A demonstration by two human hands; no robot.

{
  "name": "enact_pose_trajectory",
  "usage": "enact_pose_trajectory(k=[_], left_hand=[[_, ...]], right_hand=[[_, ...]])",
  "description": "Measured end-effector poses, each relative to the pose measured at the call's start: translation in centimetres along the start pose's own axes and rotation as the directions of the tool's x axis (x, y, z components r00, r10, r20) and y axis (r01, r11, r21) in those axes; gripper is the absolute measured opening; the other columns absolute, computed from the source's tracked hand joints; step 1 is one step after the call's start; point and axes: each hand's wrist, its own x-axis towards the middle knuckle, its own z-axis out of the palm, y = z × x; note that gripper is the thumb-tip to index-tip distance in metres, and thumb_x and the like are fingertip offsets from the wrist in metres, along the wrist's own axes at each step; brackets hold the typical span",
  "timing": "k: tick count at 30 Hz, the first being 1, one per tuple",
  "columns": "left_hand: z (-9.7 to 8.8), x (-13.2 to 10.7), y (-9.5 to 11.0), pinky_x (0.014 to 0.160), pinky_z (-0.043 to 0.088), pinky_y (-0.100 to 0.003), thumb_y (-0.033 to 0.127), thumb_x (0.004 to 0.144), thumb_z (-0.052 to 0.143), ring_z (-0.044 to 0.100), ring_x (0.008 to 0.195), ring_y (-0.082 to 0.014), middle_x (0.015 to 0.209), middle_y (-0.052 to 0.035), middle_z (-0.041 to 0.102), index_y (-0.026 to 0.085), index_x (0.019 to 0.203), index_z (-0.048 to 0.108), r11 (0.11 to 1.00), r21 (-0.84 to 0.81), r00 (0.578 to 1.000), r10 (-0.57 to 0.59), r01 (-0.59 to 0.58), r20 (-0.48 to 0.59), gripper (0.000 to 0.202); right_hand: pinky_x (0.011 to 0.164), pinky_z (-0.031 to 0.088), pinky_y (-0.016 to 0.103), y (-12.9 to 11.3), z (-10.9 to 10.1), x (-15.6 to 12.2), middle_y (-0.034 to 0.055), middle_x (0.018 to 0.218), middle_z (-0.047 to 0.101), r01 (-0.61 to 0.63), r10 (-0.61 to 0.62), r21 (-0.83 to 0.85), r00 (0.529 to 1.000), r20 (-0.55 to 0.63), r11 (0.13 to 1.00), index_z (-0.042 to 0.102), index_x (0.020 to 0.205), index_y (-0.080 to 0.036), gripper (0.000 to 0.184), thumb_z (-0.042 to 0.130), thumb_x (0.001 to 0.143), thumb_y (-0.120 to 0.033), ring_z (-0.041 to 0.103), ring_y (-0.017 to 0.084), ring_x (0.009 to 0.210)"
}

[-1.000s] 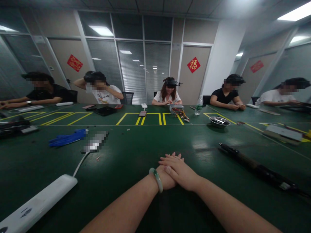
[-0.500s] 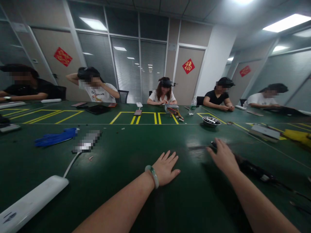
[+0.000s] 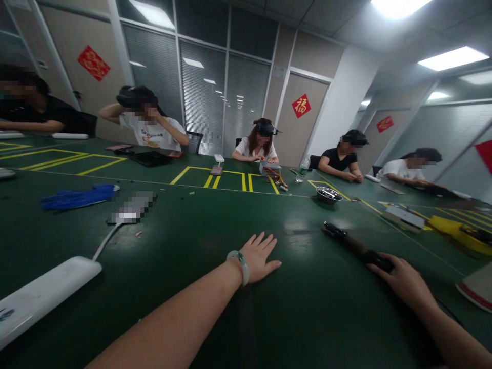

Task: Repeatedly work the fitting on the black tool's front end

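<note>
The left hand point(image 3: 258, 257) is seen at the lower centre of the frame, laid flat and palm down on the green table point(image 3: 200, 241), its fingers spread and nothing held; a pale green bangle point(image 3: 239, 265) is worn at its wrist. The right hand point(image 3: 403, 281) is seen at the lower right, set on the near end of a long dark tool point(image 3: 357, 247) that lies on the table and runs up and to the left from the hand. The fingers are laid over the tool's thick dark handle, but whether they are closed round it cannot be told. The two hands are well apart.

At the lower left a white power strip point(image 3: 42, 297) is lying on the table, with its cord led up toward a blurred object point(image 3: 132, 212). A blue glove point(image 3: 77, 197) is seen beyond that, at the left. A metal bowl point(image 3: 327, 193) is placed right of centre, above the tool's far end, and a plastic water bottle point(image 3: 303, 169) stands further back. Yellow lines point(image 3: 215, 177) are marked on the table's far part. Other people are seated along the far side, each wearing a head-mounted device.
</note>
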Motion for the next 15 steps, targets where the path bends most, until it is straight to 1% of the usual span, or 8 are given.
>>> enact_pose_trajectory(k=[2,4,6,8,10,12,14,15], left_hand=[[-0.1,0.1,0.0,0.115,0.011,-0.050,0.069,0.091,0.019,0.005,0.145,-0.0283,0.157,-0.0046,0.009,0.024,0.151,0.012,1.000,-0.002,1.000,-0.013,0.013,0.019,0.075],[-0.1,0.3,0.0,0.116,0.009,-0.050,0.069,0.090,0.019,0.002,0.145,-0.0280,0.158,-0.0042,0.006,0.023,0.151,0.008,1.000,-0.003,1.000,-0.020,0.020,0.013,0.077],[-0.1,0.5,0.0,0.116,0.008,-0.050,0.069,0.090,0.018,0.001,0.145,-0.0276,0.158,-0.0039,0.004,0.023,0.151,0.007,1.000,-0.003,1.000,-0.012,0.012,-0.007,0.077],[-0.2,0.6,0.0,0.116,0.007,-0.050,0.069,0.090,0.019,0.000,0.145,-0.0271,0.158,-0.0036,0.004,0.023,0.151,0.007,1.000,0.004,0.999,0.011,-0.011,-0.038,0.077],[-0.3,0.7,0.1,0.117,0.006,-0.049,0.067,0.091,0.020,-0.002,0.145,-0.0262,0.158,-0.0033,0.003,0.023,0.151,0.007,0.999,0.026,0.994,0.034,-0.032,-0.101,0.075],[-0.6,0.8,0.3,0.117,0.005,-0.048,0.064,0.092,0.022,-0.002,0.145,-0.0251,0.158,-0.0035,0.003,0.022,0.151,0.008,0.998,0.057,0.981,0.049,-0.039,-0.187,0.073],[-0.7,0.9,0.6,0.117,0.005,-0.047,0.061,0.094,0.023,-0.001,0.145,-0.0241,0.158,-0.0038,0.006,0.021,0.151,0.010,0.996,0.083,0.960,0.058,-0.037,-0.274,0.071],[-0.8,0.9,0.7,0.117,0.006,-0.046,0.060,0.094,0.023,0.000,0.145,-0.0238,0.158,-0.0040,0.008,0.021,0.151,0.011,0.995,0.091,0.948,0.061,-0.034,-0.311,0.069]], right_hand=[[0.077,0.047,0.041,-1.6,-0.1,0.5,0.0140,0.116,0.058,0.027,-0.027,-0.001,0.999,0.019,1.000,0.055,0.127,-0.022,0.076,0.053,0.070,-0.073,0.058,0.032,0.099],[0.078,0.045,0.042,-3.3,0.0,0.9,0.0134,0.118,0.057,0.063,-0.062,-0.026,0.998,0.016,0.998,0.054,0.128,-0.024,0.071,0.051,0.073,-0.070,0.057,0.032,0.102],[0.082,0.042,0.046,-5.5,0.4,1.1,0.0119,0.119,0.057,0.099,-0.100,-0.067,0.995,-0.008,0.993,0.054,0.128,-0.027,0.067,0.051,0.075,-0.068,0.055,0.033,0.105],[0.087,0.037,0.050,-8.1,1.1,1.2,0.0101,0.118,0.057,0.146,-0.148,-0.080,0.989,-0.025,0.986,0.054,0.128,-0.029,0.063,0.051,0.076,-0.066,0.053,0.033,0.109],[0.090,0.034,0.051,-11.6,1.9,1.3,0.0089,0.119,0.056,0.221,-0.222,-0.039,0.975,-0.012,0.975,0.053,0.128,-0.030,0.060,0.053,0.078,-0.063,0.052,0.032,0.110],[0.092,0.033,0.049,-15.8,2.8,1.0,0.0080,0.120,0.056,0.322,-0.322,0.027,0.947,0.013,0.946,0.053,0.128,-0.030,0.056,0.055,0.079,-0.059,0.052,0.031,0.110],[0.093,0.033,0.047,-20.6,3.7,0.2,0.0072,0.120,0.056,0.438,-0.442,0.095,0.896,0.031,0.894,0.052,0.127,-0.030,0.053,0.058,0.080,-0.052,0.052,0.028,0.109],[0.093,0.033,0.046,-23.2,4.2,-0.4,0.0072,0.120,0.056,0.497,-0.505,0.126,0.863,0.038,0.859,0.052,0.127,-0.029,0.051,0.058,0.081,-0.048,0.052,0.027,0.109]])
